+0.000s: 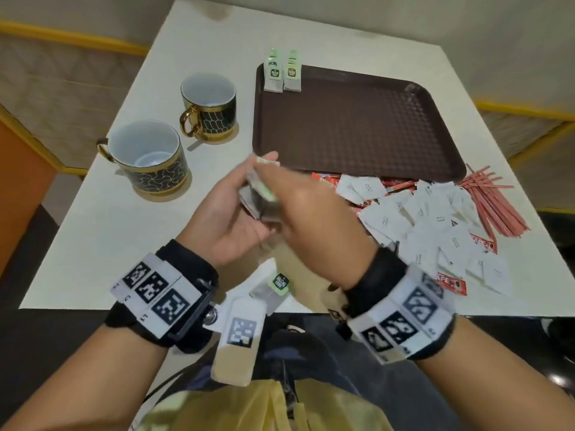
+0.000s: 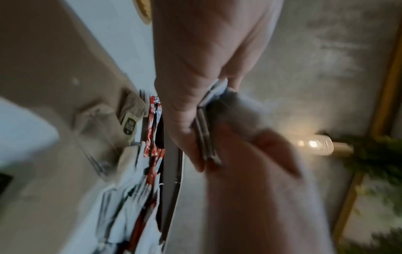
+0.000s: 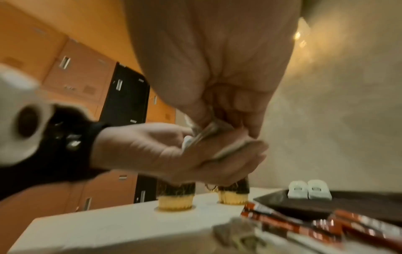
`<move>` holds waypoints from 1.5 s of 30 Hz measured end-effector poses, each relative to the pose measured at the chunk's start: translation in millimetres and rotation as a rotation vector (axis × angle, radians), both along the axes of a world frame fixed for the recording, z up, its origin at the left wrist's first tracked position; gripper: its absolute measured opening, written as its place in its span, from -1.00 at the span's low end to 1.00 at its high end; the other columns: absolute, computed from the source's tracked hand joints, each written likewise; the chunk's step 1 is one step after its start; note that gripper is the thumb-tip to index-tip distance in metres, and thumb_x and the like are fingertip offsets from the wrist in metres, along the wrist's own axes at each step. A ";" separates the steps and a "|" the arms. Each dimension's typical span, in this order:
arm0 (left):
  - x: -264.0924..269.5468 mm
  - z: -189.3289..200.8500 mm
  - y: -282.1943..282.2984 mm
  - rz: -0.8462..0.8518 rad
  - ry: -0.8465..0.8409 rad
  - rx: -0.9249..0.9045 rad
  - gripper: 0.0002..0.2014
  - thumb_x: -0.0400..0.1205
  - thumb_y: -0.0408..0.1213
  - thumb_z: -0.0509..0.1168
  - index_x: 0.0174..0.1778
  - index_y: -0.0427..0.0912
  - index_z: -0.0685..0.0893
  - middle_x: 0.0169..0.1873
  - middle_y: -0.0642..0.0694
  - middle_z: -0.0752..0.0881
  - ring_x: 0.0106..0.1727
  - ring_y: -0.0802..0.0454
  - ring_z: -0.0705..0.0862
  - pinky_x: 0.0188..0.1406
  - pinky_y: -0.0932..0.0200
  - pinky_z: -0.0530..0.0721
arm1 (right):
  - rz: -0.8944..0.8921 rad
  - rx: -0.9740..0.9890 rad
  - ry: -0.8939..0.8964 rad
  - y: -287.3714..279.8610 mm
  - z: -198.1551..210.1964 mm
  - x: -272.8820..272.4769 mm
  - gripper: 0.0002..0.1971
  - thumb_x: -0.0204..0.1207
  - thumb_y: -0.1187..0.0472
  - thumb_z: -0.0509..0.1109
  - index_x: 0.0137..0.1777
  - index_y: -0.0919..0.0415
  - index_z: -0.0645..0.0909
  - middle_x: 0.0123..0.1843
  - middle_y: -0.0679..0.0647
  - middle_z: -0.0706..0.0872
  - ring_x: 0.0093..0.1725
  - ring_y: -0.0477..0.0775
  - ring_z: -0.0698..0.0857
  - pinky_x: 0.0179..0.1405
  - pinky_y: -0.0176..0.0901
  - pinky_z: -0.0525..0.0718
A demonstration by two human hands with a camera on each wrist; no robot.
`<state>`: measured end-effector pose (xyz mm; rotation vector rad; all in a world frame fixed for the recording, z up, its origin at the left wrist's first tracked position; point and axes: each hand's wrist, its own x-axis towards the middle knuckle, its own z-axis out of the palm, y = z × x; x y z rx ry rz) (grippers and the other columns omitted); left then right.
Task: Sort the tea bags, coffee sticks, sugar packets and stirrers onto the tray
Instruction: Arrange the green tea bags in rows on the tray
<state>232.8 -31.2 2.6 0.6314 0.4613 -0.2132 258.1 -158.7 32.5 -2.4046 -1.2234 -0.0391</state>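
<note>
My left hand [image 1: 239, 197] cups a small stack of grey tea bags [image 1: 259, 197] above the table's near middle. My right hand [image 1: 298, 200] reaches over and pinches tea bags from that stack [image 3: 204, 132]; the left wrist view shows the bags' edges [image 2: 204, 137] between both hands. Two rows of tea bags [image 1: 282, 73] lie at the far left corner of the brown tray [image 1: 357, 129]. White sugar packets [image 1: 429, 219], red coffee sticks [image 1: 452, 283] and red stirrers [image 1: 494, 203] lie heaped right of my hands. More tea bags [image 1: 273, 289] sit by the near edge.
Two black-and-gold cups [image 1: 149, 157] [image 1: 209, 107] stand left of the tray on the white table [image 1: 124, 228]. Orange lockers [image 3: 71, 72] stand beyond the table's left side. A tagged white block [image 1: 238, 337] hangs off the near edge.
</note>
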 end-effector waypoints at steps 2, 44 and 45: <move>-0.3 1.5 4.6 0.031 0.006 -0.023 -0.44 0.64 0.15 0.20 0.50 -0.08 0.55 0.23 -0.20 0.69 0.19 -0.12 0.75 0.08 -0.07 0.76 | 0.037 -0.318 0.054 2.9 -14.3 -7.1 -0.35 0.60 0.32 0.26 0.67 0.34 0.14 0.66 0.28 0.28 0.65 0.21 0.27 0.58 0.24 0.21; 20.8 20.8 12.3 0.137 -0.021 -0.090 -0.62 0.70 -0.28 0.23 0.47 -0.12 0.55 0.18 -0.30 0.74 0.06 -0.23 0.78 -0.13 -0.23 0.81 | -0.085 0.277 -0.061 -12.6 62.8 66.2 -0.77 0.51 0.40 0.31 0.03 0.17 0.75 -0.19 0.04 0.79 -0.25 -0.05 0.69 -0.19 -0.26 0.66; 23.8 24.3 8.2 0.126 -0.047 -0.121 -0.66 0.71 -0.19 0.21 0.40 -0.14 0.59 0.07 -0.26 0.77 -0.03 -0.18 0.80 -0.12 -0.18 0.82 | -0.018 0.169 -0.102 -7.0 56.9 59.8 -0.75 0.51 0.39 0.31 0.10 0.18 0.72 -0.14 0.08 0.79 -0.21 0.04 0.71 -0.17 -0.10 0.69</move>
